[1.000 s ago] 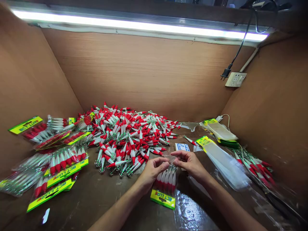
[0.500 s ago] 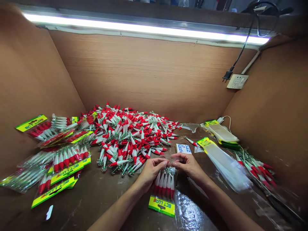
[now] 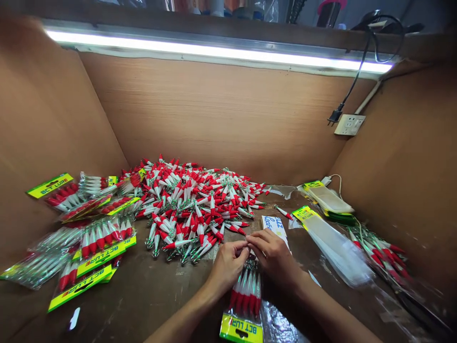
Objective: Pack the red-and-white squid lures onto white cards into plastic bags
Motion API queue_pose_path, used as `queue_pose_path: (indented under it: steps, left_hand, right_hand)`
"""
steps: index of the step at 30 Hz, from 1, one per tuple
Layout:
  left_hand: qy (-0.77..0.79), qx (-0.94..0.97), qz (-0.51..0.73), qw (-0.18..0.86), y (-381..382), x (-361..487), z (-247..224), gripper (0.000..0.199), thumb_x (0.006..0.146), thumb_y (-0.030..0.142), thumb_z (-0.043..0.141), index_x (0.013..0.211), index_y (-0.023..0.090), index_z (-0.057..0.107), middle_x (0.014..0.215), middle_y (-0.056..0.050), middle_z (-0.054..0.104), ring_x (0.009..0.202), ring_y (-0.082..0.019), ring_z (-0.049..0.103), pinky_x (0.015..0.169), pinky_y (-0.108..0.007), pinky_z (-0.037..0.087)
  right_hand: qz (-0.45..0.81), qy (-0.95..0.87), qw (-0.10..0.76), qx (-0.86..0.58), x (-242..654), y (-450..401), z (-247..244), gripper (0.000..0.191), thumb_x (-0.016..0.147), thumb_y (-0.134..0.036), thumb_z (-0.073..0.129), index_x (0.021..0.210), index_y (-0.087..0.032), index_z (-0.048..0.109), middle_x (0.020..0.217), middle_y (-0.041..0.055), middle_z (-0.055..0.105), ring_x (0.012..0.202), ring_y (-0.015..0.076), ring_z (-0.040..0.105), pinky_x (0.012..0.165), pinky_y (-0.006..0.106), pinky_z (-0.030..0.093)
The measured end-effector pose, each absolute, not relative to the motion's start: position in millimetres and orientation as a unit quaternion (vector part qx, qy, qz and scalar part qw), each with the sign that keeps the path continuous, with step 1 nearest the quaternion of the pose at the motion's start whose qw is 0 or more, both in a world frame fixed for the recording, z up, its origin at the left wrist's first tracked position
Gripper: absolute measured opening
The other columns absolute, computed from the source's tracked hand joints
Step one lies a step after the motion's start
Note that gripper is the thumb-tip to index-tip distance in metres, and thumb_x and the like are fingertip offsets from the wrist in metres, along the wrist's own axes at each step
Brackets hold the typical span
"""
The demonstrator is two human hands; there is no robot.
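Note:
My left hand (image 3: 228, 262) and my right hand (image 3: 269, 250) meet at the far end of a clear packet of red and white lures (image 3: 246, 290). Fingers of both hands are pinched together on the packet's plastic end. Its yellow and green header card (image 3: 241, 328) points toward me. Beyond my hands lies a big heap of loose red and white lures (image 3: 200, 205) with green hooks. A white card with blue writing (image 3: 274, 224) lies just past my right hand.
Filled packets (image 3: 96, 238) are piled on the left. Empty bags with yellow headers (image 3: 332, 247) lie on the right, near more lures (image 3: 382, 252) and a black-handled tool (image 3: 421, 309). A plug (image 3: 335, 116) hangs by the socket (image 3: 350, 125).
My right hand has turned and moved over toward my left, so their fingertips now meet. The packet sits slightly lower in view, and more of the white card shows.

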State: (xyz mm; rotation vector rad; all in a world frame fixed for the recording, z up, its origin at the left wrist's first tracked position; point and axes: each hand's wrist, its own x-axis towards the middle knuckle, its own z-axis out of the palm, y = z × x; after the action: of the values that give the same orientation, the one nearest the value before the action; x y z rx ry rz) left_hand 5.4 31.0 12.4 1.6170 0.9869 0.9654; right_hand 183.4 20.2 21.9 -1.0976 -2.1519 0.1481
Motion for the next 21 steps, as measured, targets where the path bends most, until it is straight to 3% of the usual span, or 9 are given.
queue_pose_path:
  steps: [5,9,13,18,21]
  left_hand:
    - [0.426,0.707,0.381,0.416,24.2,5.2,10.7,0.027,0.089,0.029,0.057,0.073,0.020,0.076,0.064,-0.002,0.066,0.062,-0.020,0.054,0.063,-0.027,0.033]
    - [0.426,0.713,0.375,0.411,22.6,6.8,9.7,0.028,0.090,0.031,0.058,0.071,0.020,0.076,0.061,-0.001,0.064,0.059,-0.019,0.053,0.062,-0.027,0.031]
    - [0.417,0.709,0.373,0.430,22.6,9.6,12.6,0.035,0.092,0.041,0.059,0.073,0.020,0.079,0.065,-0.002,0.071,0.065,-0.022,0.061,0.064,-0.027,0.038]
    - [0.379,0.580,0.434,0.576,23.5,12.7,11.9,0.040,0.092,0.049,0.063,0.106,0.016,0.080,0.097,-0.012,0.080,0.093,-0.030,0.073,0.081,-0.033,0.052]
    - [0.374,0.492,0.482,0.620,27.1,11.5,8.3,0.047,0.089,0.053,0.068,0.112,0.013,0.077,0.098,-0.015,0.080,0.096,-0.030,0.073,0.084,-0.035,0.053]
  right_hand:
    - [-0.008,-0.857,0.268,-0.440,186.4,21.8,18.2,0.018,0.099,-0.015,0.054,0.109,-0.020,0.069,0.100,0.0080,0.071,0.093,0.0233,0.062,0.082,0.035,0.048]
    - [-0.023,-0.853,0.259,-0.452,189.2,21.2,11.9,0.014,0.096,-0.011,0.056,0.092,-0.019,0.067,0.087,0.0065,0.069,0.083,0.0221,0.060,0.075,0.033,0.045]
    - [0.084,-0.795,0.357,-0.484,188.8,23.7,16.4,0.019,0.099,-0.018,0.051,0.091,-0.020,0.068,0.088,0.0065,0.070,0.084,0.0216,0.062,0.078,0.032,0.045]
    - [0.273,-0.594,0.514,-0.555,214.9,29.8,34.6,0.029,0.098,-0.043,0.055,0.088,-0.021,0.070,0.086,0.0068,0.072,0.078,0.0231,0.065,0.071,0.033,0.048]
    - [0.308,-0.470,0.617,-0.551,261.3,-5.1,41.9,0.036,0.093,-0.056,0.059,0.094,-0.022,0.071,0.088,0.0082,0.072,0.076,0.0240,0.065,0.068,0.034,0.052]
